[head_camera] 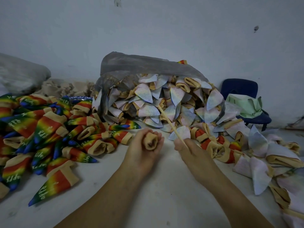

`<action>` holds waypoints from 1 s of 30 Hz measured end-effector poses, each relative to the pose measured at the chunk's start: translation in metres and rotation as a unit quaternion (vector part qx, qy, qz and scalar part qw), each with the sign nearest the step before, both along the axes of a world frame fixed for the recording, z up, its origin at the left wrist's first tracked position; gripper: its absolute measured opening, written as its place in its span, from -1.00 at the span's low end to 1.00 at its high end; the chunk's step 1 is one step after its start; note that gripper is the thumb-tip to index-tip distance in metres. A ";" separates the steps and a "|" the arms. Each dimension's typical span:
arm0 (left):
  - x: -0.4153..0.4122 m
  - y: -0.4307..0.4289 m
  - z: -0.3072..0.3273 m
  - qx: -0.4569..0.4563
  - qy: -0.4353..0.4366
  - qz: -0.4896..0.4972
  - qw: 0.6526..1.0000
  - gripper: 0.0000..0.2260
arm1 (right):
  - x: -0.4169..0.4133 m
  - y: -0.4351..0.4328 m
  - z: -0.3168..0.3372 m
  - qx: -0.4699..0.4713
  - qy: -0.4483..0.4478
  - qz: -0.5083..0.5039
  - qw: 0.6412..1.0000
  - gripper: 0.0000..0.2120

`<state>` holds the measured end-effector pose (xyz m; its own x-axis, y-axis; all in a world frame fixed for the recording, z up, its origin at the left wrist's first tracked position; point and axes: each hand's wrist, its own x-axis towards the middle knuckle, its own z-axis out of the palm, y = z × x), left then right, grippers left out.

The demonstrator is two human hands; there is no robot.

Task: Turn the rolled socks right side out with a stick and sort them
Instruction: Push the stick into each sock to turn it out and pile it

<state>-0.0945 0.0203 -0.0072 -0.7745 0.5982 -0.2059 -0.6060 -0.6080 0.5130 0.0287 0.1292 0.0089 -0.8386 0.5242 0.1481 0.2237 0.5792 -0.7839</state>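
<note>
Clutching a rolled sock [150,143] in the left hand [141,153], open cuff up, above the table [164,203]; pinching a thin stick [170,125] in the right hand [189,151]. Probably light, soft, squashy: best held loosely round the cuff.

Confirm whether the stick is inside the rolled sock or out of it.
Out. The right hand pinches the stick, angled away toward the plastic bag; the left hand holds the rolled sock apart from it.
</note>
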 end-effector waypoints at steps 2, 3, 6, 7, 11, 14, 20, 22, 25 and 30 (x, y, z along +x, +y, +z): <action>-0.011 -0.008 0.001 0.073 -0.066 0.007 0.995 -0.83 | 0.007 0.006 0.000 0.065 -0.035 0.015 0.997 -0.44; -0.016 -0.011 0.000 0.089 -0.078 0.011 0.993 -0.80 | 0.009 0.008 0.000 0.104 -0.054 0.023 0.993 -0.45; -0.024 -0.013 -0.002 0.101 -0.083 0.014 0.991 -0.80 | 0.010 0.013 -0.003 0.211 -0.069 0.039 0.974 -0.66; -0.026 -0.013 -0.002 0.106 -0.080 0.015 0.991 -0.81 | 0.009 0.013 -0.003 0.240 -0.056 0.042 0.968 -0.73; -0.033 -0.014 -0.001 0.128 -0.090 0.038 0.987 -0.81 | 0.008 0.009 -0.002 0.338 -0.051 0.054 0.938 -0.70; -0.028 -0.010 -0.001 0.102 -0.085 0.040 0.990 -0.76 | 0.003 0.002 -0.005 0.372 -0.062 0.056 0.925 -0.69; -0.017 -0.002 -0.005 -0.004 -0.012 0.012 1.000 -0.72 | -0.004 -0.009 -0.015 0.405 -0.063 0.033 0.912 -0.69; -0.016 -0.001 -0.005 0.002 -0.014 0.010 1.000 -0.76 | -0.003 -0.011 -0.017 0.411 -0.057 0.027 0.910 -0.69; -0.015 0.002 -0.005 0.044 -0.032 0.001 0.999 -0.74 | -0.007 -0.017 -0.021 0.432 -0.048 0.024 0.900 -0.70; -0.013 0.003 -0.004 0.098 -0.035 -0.009 0.995 -0.72 | -0.016 -0.028 -0.030 0.433 -0.040 0.012 0.901 -0.78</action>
<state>-0.1071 0.0232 -0.0115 -0.7506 0.6464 -0.1369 -0.6481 -0.6801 0.3427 0.0126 0.1012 -0.0215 -0.8739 0.2238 0.4316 0.2393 0.9708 -0.0187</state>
